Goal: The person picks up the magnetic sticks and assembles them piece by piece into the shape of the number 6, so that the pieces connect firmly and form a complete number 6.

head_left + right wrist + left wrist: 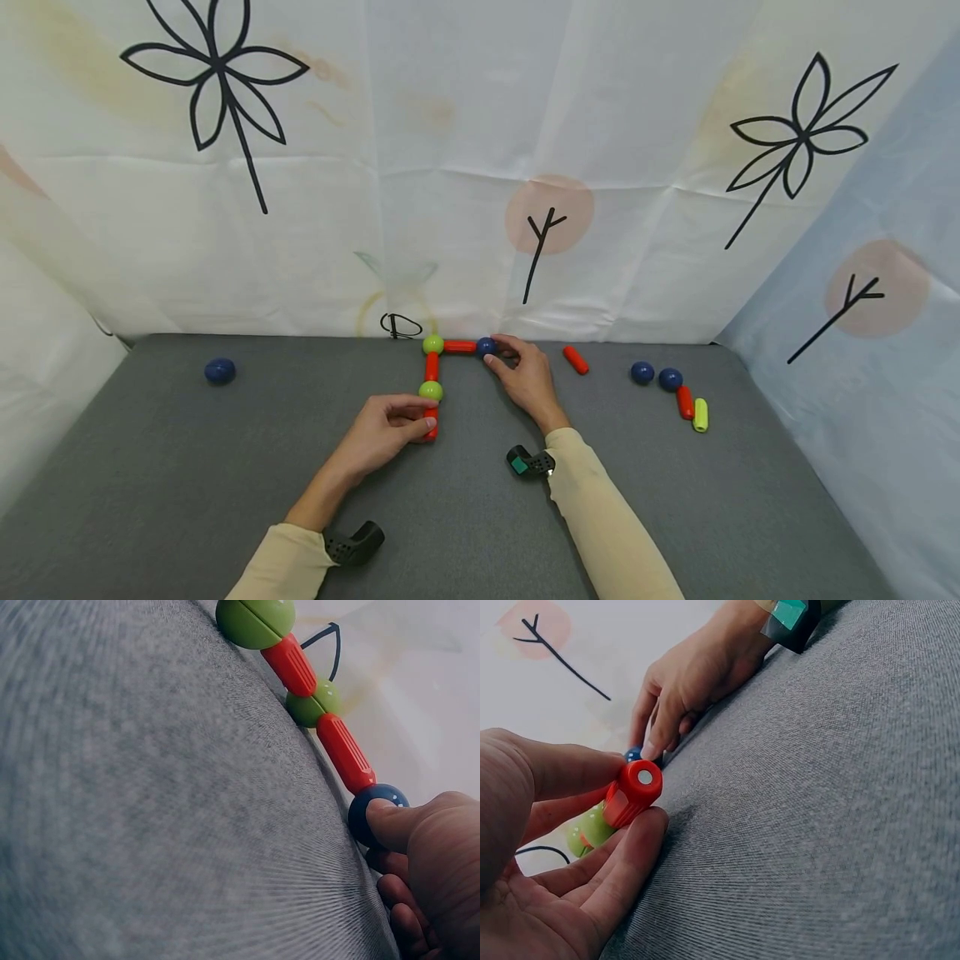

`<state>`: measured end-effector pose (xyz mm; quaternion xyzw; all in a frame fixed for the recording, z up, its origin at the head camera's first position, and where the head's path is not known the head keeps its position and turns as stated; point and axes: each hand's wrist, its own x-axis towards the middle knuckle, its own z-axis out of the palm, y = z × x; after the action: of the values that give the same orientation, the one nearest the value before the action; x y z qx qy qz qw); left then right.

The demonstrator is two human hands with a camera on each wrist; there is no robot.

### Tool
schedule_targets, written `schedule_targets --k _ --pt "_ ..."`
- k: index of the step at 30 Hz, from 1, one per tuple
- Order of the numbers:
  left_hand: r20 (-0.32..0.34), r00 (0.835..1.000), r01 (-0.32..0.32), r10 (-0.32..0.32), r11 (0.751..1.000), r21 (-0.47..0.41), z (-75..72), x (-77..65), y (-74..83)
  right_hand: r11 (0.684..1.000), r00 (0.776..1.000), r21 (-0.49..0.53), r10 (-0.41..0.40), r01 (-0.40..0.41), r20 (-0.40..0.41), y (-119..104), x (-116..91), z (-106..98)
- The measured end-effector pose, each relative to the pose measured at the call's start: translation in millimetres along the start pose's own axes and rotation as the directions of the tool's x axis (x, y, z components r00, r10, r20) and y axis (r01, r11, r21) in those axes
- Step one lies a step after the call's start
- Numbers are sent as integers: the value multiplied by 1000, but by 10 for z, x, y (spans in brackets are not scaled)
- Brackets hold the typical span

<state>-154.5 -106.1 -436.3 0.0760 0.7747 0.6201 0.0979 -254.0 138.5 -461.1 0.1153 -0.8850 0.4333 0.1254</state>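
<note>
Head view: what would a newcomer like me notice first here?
Probably the bright L-shaped chain of red rods and green balls at the far middle of the grey tabletop. The left hand pinches its nearest rod; the right hand holds the blue ball at its other end. Behind, bold black flower drawings mark the pale cloth.

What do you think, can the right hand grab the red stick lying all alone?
Probably yes: nothing shows between the lone red stick and the right hand, though it would likely need to release the blue ball it pinches.
</note>
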Motion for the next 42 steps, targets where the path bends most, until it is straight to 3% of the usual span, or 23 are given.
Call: schedule_targets --k 23,34,42 --pt "16 999 36 -36 999 0 -74 -32 53 1000 1000 -6 27 -27 15 -9 8 -4" --pt "-22 999 32 -31 998 50 -334 -42 35 1000 1000 6 9 -9 4 -12 0 -9" --pt "-126 992 25 -8 991 133 -672 -97 23 1000 1000 4 23 -23 14 -16 -3 -13"
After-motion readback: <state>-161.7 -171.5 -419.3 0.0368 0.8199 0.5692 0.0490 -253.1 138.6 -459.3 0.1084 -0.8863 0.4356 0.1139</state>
